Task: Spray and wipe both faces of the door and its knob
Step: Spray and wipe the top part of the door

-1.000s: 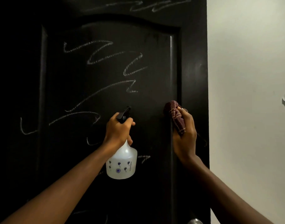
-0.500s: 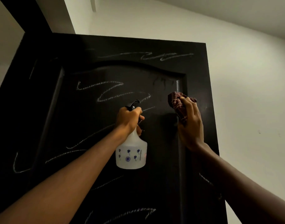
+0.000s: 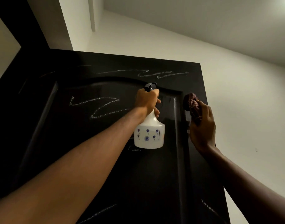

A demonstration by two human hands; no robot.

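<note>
The door (image 3: pixel 154 183) is black and fills the lower and middle part of the view, seen from below so that its top edge runs across the upper half; pale chalk scribbles (image 3: pixel 96 107) cross its arched inset panel, and more lie along the strip above the arch and near the bottom edge. The left hand (image 3: pixel 148 101) is wrapped tight round the neck of a white spray bottle (image 3: pixel 149 135), fingers curled at the trigger; the bottle hangs upright below the fist, printed with small blue flowers, and its black nozzle (image 3: pixel 150 86) points at the door just under the arch. The right hand (image 3: pixel 201 126) is clenched on a bunched dark red cloth (image 3: pixel 191 102), held up against the door's right-hand strip, beside the raised moulding (image 3: pixel 175 110); whether the cloth presses on the surface cannot be told. Both forearms reach up from the bottom corners; a pale wall (image 3: pixel 243 110) lies to the right of the door, with the ceiling (image 3: pixel 203 21) above.
</note>
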